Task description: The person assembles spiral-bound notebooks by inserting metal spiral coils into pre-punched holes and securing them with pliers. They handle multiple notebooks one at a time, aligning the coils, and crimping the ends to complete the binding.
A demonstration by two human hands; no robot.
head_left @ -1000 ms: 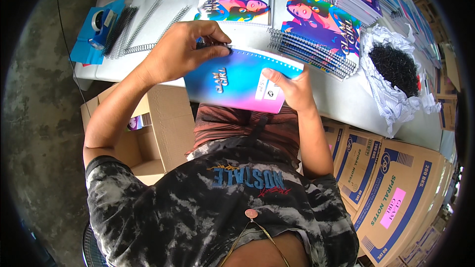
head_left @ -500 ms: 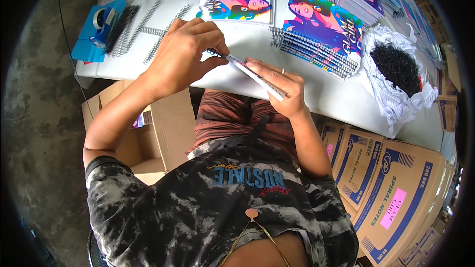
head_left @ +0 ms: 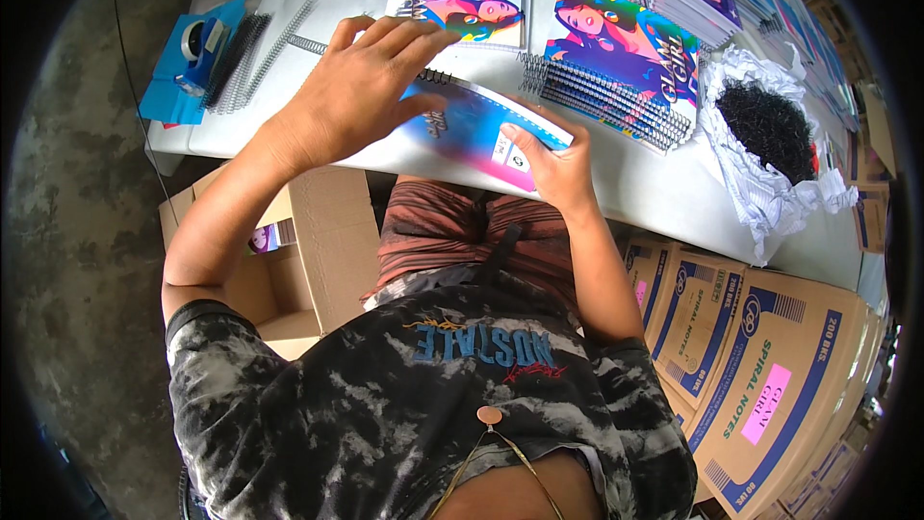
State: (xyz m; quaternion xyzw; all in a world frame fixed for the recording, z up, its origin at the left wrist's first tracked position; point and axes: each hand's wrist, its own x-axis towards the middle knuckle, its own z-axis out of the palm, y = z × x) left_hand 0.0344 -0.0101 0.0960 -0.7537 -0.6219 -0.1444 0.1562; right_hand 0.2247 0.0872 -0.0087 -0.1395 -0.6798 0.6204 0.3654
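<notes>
My right hand (head_left: 553, 164) grips a small spiral notebook (head_left: 472, 135) by its right end, thumb on the blue-and-pink cover and fingers behind. The notebook is tilted above the table's front edge. A black wire coil (head_left: 438, 76) shows along part of its upper edge. Over the notebook's left end is my left hand (head_left: 371, 87), fingers stretched out and thumb apart, close to the coil. That hand hides the left end of the binding. Another coil piece (head_left: 308, 43) shows beyond it; I cannot tell whether the two join.
Loose coils (head_left: 241, 58) lie at the left by a blue tape dispenser (head_left: 199, 48). Illustrated notebooks (head_left: 472, 10) and a coil-edged stack (head_left: 621, 63) are behind my hands. Crumpled paper (head_left: 751, 183) holds black coils at right. Cartons (head_left: 770, 385) stand below; an open box (head_left: 332, 241) is at left.
The notebook has turned from nearly edge-on to showing its blue-and-pink cover. My left hand has opened from a pinch at the coil and shifted slightly.
</notes>
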